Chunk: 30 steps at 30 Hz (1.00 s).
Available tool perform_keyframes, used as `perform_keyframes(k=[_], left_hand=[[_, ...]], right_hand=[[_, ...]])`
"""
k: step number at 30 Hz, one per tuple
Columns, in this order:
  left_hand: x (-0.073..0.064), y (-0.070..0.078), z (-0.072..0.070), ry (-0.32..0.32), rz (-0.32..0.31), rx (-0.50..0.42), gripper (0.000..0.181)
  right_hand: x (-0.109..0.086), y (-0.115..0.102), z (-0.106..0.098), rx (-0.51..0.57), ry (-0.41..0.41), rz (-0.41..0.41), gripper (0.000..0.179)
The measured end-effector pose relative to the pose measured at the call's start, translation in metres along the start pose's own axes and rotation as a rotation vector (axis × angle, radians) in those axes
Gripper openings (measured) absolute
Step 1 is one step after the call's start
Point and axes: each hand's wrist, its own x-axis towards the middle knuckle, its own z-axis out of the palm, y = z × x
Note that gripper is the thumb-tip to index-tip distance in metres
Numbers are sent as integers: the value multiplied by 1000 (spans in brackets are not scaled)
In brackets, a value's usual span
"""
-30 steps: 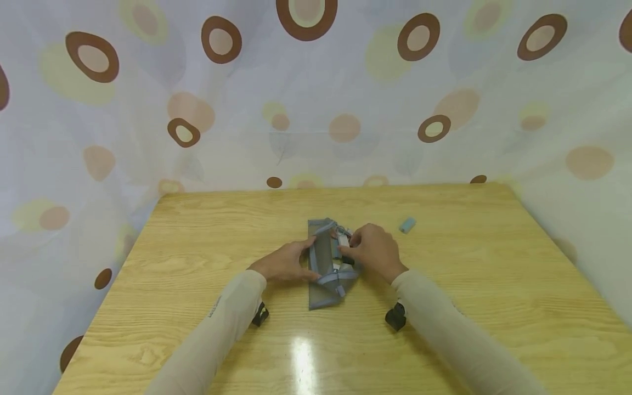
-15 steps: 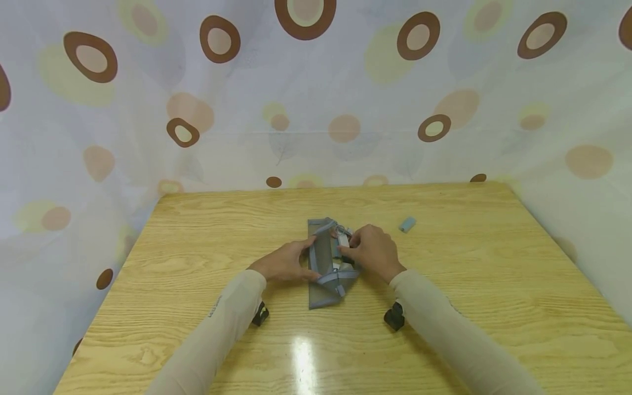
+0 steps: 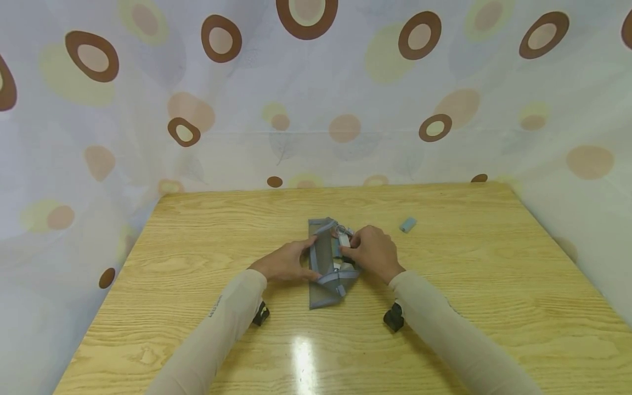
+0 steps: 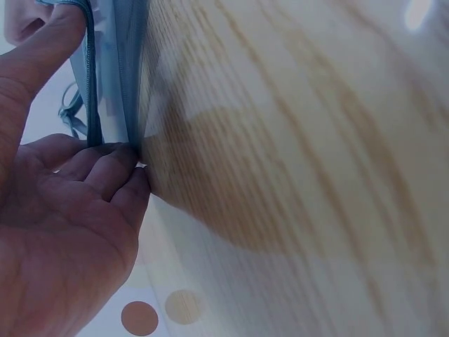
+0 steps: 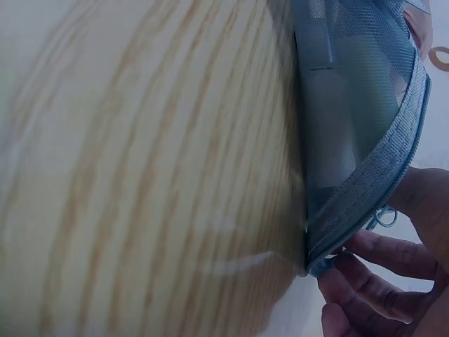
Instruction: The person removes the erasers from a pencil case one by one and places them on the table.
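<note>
A grey-blue mesh zipper pouch [image 3: 322, 295] lies on the table with its mouth spread apart. My left hand [image 3: 286, 262] holds its left side; in the left wrist view the thumb hooks over the zip edge and the fingers curl at the other end. On the opposite side, my right hand [image 3: 376, 253] pinches the zip edge [image 5: 372, 186], as the right wrist view shows. Inside the pouch are a white item [image 3: 343, 240] and a pale green, tube-like item [image 5: 368, 91] behind the mesh. What else lies in it is hard to tell.
A small light-blue piece [image 3: 407, 224] lies on the wooden table [image 3: 222, 219], beyond my right hand. A patterned curtain [image 3: 306, 109] rises behind the table and at both sides. Dark wrist devices [image 3: 394, 317] sit under both sleeves.
Almost nothing moves. My right hand shifts very slightly at the pouch's edge, while the left keeps its hold.
</note>
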Motion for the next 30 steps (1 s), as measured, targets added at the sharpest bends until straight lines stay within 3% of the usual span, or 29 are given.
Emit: perform_keyframes(k=[16, 30], left_hand=[[-1, 2, 1, 10, -7, 2, 99], [-1, 2, 0, 22, 1, 10, 100]], right_hand=[[-4, -9, -9, 32, 42, -21, 21], [-12, -14, -37, 39, 7, -87, 21]])
